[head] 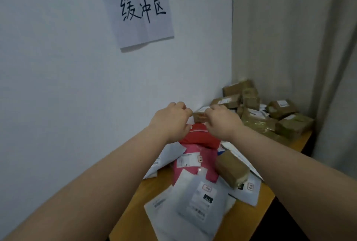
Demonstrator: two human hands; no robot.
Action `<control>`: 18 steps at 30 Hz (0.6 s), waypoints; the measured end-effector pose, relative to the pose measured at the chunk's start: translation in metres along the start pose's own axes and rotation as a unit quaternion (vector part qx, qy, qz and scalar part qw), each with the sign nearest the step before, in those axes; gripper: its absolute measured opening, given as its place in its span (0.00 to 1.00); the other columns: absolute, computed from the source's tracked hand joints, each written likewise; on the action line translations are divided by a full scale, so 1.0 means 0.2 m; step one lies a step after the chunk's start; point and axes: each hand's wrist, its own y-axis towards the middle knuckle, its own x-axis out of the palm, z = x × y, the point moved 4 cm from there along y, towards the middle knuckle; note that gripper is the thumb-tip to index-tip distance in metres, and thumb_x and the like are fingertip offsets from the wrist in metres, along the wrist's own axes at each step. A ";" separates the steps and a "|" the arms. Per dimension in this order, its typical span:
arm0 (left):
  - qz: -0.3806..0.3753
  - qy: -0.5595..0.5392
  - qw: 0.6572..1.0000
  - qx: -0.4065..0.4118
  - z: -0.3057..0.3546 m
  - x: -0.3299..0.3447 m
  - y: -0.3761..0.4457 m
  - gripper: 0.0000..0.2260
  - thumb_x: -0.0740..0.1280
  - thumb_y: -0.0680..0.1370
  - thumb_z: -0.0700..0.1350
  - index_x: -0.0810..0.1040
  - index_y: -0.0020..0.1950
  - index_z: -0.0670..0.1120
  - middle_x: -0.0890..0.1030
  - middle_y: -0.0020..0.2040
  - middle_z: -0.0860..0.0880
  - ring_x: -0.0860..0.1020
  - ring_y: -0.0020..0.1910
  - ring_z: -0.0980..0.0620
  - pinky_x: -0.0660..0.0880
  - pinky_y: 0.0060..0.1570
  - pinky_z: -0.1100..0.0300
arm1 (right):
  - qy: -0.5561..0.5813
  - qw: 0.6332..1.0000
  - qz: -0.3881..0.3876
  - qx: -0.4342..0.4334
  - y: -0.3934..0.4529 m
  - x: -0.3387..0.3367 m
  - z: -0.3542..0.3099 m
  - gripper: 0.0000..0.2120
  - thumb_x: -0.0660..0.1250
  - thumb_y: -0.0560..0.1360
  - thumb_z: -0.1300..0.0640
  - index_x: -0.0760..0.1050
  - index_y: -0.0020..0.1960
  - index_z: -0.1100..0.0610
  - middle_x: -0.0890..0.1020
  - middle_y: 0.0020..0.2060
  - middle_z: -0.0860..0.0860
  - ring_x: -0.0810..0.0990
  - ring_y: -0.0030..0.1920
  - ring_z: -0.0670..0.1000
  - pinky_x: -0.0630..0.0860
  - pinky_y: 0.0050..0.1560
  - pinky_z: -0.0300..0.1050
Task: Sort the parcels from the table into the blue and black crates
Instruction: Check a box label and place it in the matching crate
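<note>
Parcels crowd the table (pixel 249 219); my left hand (pixel 171 120) and right hand (pixel 220 122) pinch one small brown box (pixel 199 116) above one red bag (pixel 201 138).

One head-worn view: looks forward and down along both forearms, close over the table (pixel 148 188), facing the wall (pixel 58 66).

At about twelve o'clock you have a white wall (pixel 58 66) filling most of your view. A creased sheet of paper (pixel 138 15) hangs on it at roughly eleven o'clock, handwritten in black with three large Chinese characters, its lower edge lifting slightly off the surface. Toward two o'clock, a pale grey curtain (pixel 328 47) falls in soft vertical folds beside the wall's corner.
</note>
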 end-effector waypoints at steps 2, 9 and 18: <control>0.000 0.038 0.999 0.020 0.07 0.08 0.20 0.20 0.60 0.80 0.52 0.70 0.70 0.47 0.68 0.69 0.46 0.62 0.71 0.45 0.71 0.61 0.49 | 0.004 1.000 -0.011 -0.003 0.11 0.06 0.21 0.16 0.60 0.78 0.53 0.72 0.63 0.59 0.74 0.61 0.58 0.70 0.64 0.59 0.71 0.58 0.50; -0.026 0.014 1.000 -0.009 0.23 0.35 0.96 0.21 0.61 0.79 0.51 0.69 0.71 0.48 0.67 0.71 0.45 0.57 0.74 0.45 0.67 0.65 0.50 | 0.014 0.993 -0.105 0.048 0.49 0.29 1.10 0.14 0.61 0.77 0.55 0.72 0.60 0.58 0.74 0.60 0.58 0.72 0.61 0.58 0.72 0.57 0.49; -0.155 -0.052 0.980 -0.112 0.21 0.79 1.44 0.24 0.63 0.78 0.54 0.66 0.73 0.48 0.65 0.71 0.45 0.59 0.73 0.45 0.68 0.64 0.48 | 0.095 0.986 -0.137 0.022 0.97 0.68 1.47 0.12 0.63 0.79 0.53 0.74 0.60 0.55 0.79 0.57 0.54 0.78 0.56 0.53 0.77 0.55 0.45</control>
